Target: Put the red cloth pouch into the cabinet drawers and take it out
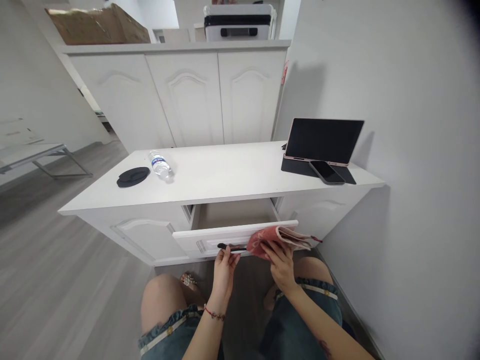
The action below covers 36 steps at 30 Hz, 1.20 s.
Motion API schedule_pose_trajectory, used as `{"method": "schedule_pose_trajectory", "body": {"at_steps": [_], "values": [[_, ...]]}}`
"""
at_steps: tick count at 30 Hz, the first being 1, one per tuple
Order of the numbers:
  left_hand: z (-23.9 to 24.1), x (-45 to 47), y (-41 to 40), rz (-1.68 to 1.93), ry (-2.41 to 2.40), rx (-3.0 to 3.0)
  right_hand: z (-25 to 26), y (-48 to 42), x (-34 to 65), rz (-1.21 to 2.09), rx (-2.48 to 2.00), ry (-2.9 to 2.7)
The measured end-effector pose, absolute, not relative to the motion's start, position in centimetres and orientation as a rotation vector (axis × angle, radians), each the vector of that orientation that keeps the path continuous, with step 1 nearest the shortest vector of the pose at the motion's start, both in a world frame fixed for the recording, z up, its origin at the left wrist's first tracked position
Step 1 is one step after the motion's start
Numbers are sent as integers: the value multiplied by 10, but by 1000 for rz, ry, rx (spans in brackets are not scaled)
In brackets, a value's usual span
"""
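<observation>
In front of me the drawer [240, 230] of a white cabinet is pulled out, with its bare inside bottom showing. My left hand [225, 265] is closed at the dark drawer handle [222, 246], thumb and fingers pinching it from below. A folded red cloth [267, 236] with a pale edge and a small red loop is in my right hand [281, 265], whose fingers press it near the right part of the drawer front. The cloth covers the right end of the handle.
On the white cabinet top [221, 170] are a dark round object [133, 176], a clear plastic bottle [161, 166] on its side, a propped tablet [324, 141] and a phone [327, 172]. Behind, a cardboard box [99, 25] and a suitcase [239, 25] sit higher up. A wall [420, 165] bounds the right side.
</observation>
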State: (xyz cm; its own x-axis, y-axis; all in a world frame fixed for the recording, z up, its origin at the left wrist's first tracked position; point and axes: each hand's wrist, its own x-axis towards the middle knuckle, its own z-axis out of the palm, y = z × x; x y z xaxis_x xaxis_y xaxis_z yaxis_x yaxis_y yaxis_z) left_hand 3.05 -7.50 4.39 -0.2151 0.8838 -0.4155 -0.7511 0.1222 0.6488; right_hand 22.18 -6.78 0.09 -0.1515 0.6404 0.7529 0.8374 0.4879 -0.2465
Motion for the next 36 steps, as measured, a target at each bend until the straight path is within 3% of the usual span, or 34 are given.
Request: {"method": "schedule_pose_trajectory", "body": {"at_steps": [13, 36], "values": [[40, 32, -77, 1539, 929, 312, 38, -63, 154, -341, -999, -2270], [38, 21, -63, 1469, 927, 238, 7, -63, 216, -132, -1353, -1410]]}}
